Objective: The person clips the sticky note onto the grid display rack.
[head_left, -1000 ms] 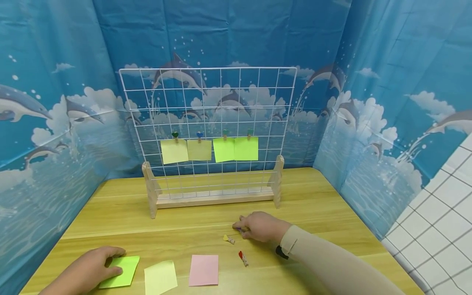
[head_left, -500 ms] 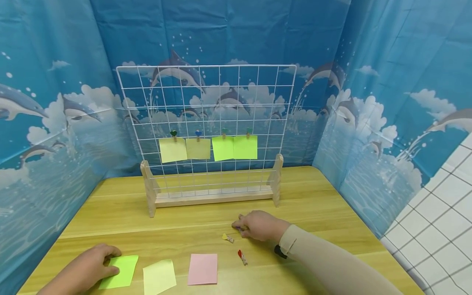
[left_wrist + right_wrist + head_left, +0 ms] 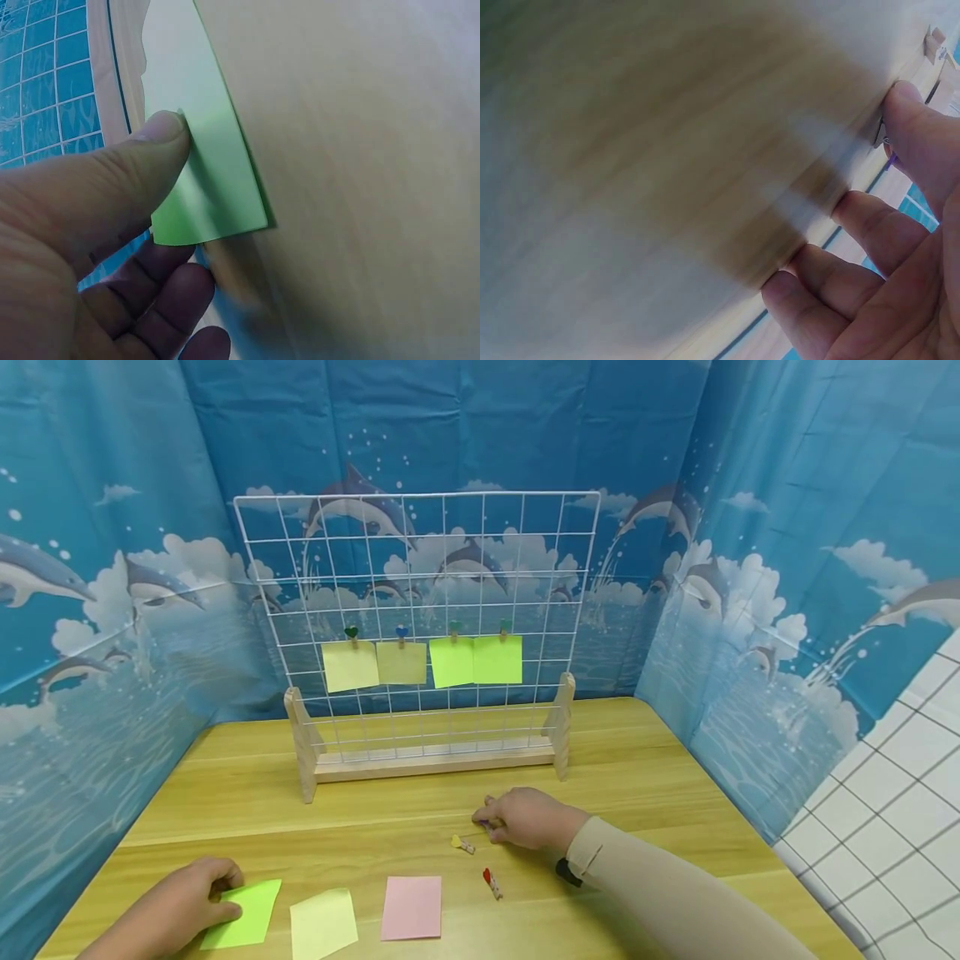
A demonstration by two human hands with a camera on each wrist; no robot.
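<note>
In the head view, my left hand (image 3: 187,902) pinches a bright green sticky note (image 3: 251,914) at the table's front left. The left wrist view shows my thumb lying over the green paper, fingers beneath. My right hand (image 3: 528,820) is low on the table, with a small purple clothespin (image 3: 486,824) between thumb and index finger, mostly hidden. Other fingertips touch the tabletop in the right wrist view. Nearby lie a yellow heart clothespin (image 3: 462,844) and a red heart clothespin (image 3: 492,883). A pale yellow note (image 3: 325,924) and a pink note (image 3: 412,907) lie between the hands.
Behind the hands stands a white wire grid (image 3: 420,577) on a wooden base (image 3: 442,762). Two pale yellow notes (image 3: 350,666) and two green notes (image 3: 498,660) hang on it from heart clothespins. Dolphin-print curtains (image 3: 525,427) surround the wooden table (image 3: 637,760).
The head view has shifted slightly. Both hands stay in nearly the same places, the left on the green sticky note and the right at the purple clothespin.
</note>
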